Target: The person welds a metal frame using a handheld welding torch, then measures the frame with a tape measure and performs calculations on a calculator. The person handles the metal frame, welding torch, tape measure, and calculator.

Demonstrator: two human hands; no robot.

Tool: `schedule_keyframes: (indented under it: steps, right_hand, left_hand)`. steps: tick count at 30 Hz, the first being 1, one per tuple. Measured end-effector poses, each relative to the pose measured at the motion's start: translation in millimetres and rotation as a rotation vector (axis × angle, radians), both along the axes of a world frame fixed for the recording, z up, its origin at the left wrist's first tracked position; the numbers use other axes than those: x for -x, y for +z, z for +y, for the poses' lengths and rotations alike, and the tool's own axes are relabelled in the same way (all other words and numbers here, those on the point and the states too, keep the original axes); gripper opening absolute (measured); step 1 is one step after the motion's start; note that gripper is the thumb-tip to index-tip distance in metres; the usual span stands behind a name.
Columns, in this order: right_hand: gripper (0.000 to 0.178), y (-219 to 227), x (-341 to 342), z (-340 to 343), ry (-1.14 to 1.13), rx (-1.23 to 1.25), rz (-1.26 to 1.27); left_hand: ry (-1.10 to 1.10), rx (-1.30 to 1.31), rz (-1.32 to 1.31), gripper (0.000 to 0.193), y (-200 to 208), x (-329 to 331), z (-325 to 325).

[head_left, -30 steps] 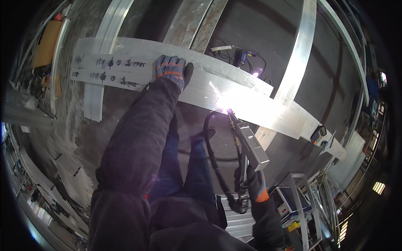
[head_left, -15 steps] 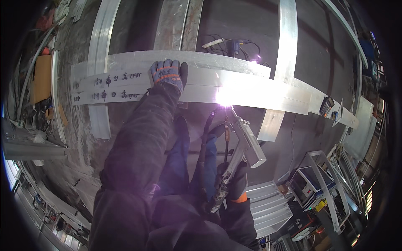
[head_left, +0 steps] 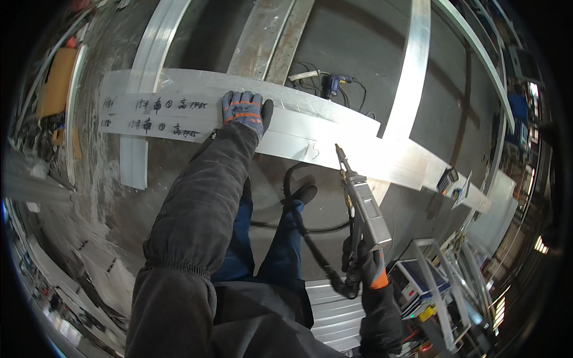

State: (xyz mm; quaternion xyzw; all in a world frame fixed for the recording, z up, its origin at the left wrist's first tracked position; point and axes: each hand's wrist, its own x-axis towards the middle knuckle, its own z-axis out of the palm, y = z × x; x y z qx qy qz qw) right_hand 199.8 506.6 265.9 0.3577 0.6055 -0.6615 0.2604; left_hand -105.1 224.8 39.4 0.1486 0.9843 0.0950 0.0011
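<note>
My left hand (head_left: pixel 245 112), in a grey-blue glove with orange stripes, presses flat on a long silvery metal panel (head_left: pixel 197 106). Its fingers lie side by side and the thumb stands off to the right. Handwritten marks run along the panel's left part. My right hand (head_left: pixel 365 261), in a dark glove with an orange cuff, is wrapped round the grip of a handheld welding gun (head_left: pixel 368 212). The gun's narrow nozzle points up at the panel's near edge; whether it touches cannot be told. A thick black hose (head_left: pixel 313 241) trails from the gun past my legs.
Metal beams (head_left: pixel 412 65) lie crosswise under the panel. Beyond it sits a blue power tool (head_left: pixel 335 83) with its cord. A calculator (head_left: pixel 446 181) rests toward the right end. Ribbed metal sheet (head_left: pixel 334 313), a boxy machine (head_left: pixel 418 286) and metal frames are at lower right.
The bright glare at the gun's tip has gone out. My right hand has moved the gun rightward. My left hand stays on the panel, while the view has turned slightly.
</note>
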Motion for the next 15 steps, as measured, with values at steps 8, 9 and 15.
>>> schedule_keyframes:
  steps: [8, 9, 15]
  right_hand:
    - [0.052, 7, 101, 71, 0.781, -0.13, 0.25]
    - [0.052, 6, 106, 75, 0.834, -0.16, 0.312]
    - [0.051, 1, 133, 98, 0.895, -0.041, 0.212]
  left_hand:
    - [0.052, -0.012, -0.019, 0.033, 0, -3, 1]
    - [0.056, 0.004, -0.033, 0.033, 0, -3, 0]
    - [0.06, 0.025, -0.032, 0.034, -2, -3, 0]
